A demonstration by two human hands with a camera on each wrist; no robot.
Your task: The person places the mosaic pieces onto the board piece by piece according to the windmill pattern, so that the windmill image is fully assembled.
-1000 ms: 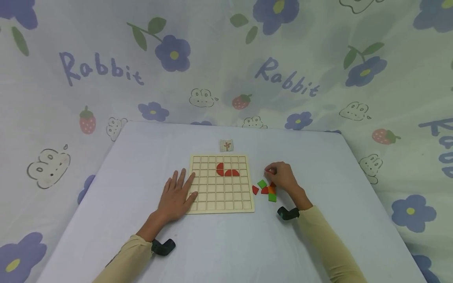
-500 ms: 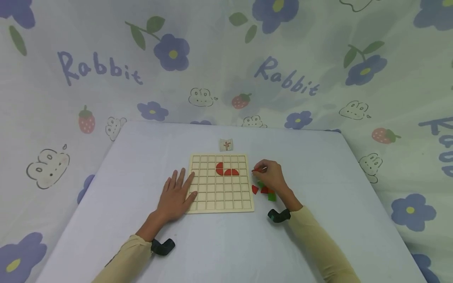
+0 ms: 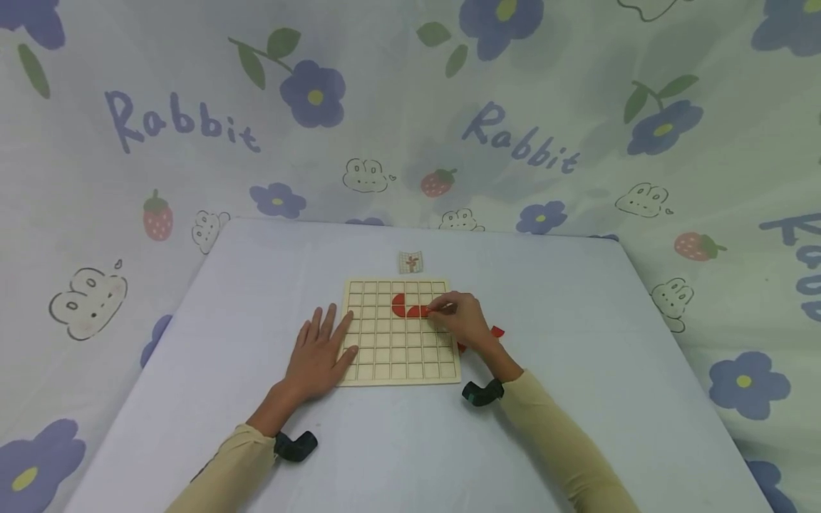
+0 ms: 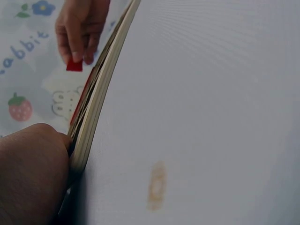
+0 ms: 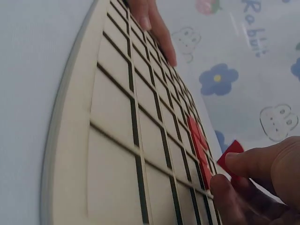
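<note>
A square wooden grid board (image 3: pixel 378 356) lies on the white table. Several red curved pieces (image 3: pixel 398 305) sit in its upper-middle cells. The right hand (image 3: pixel 463 320) is over the board's right part, beside those pieces. Between thumb and fingers it pinches a red piece (image 5: pixel 231 153), held above the grid in the right wrist view; that same red piece (image 4: pixel 74 65) shows in the left wrist view. The left hand (image 3: pixel 318 360) rests flat with spread fingers on the board's left edge.
Behind the board lies a small card (image 3: pixel 410 262) with a grid and a reddish figure. A loose red piece (image 3: pixel 497 332) shows right of the right wrist; other loose pieces there are mostly hidden under the hand. A patterned cloth (image 3: pixel 398 107) hangs behind the table.
The right hand has moved left from the loose pieces beside the board to over its right part, carrying the pinched red piece. The left hand has stayed in place.
</note>
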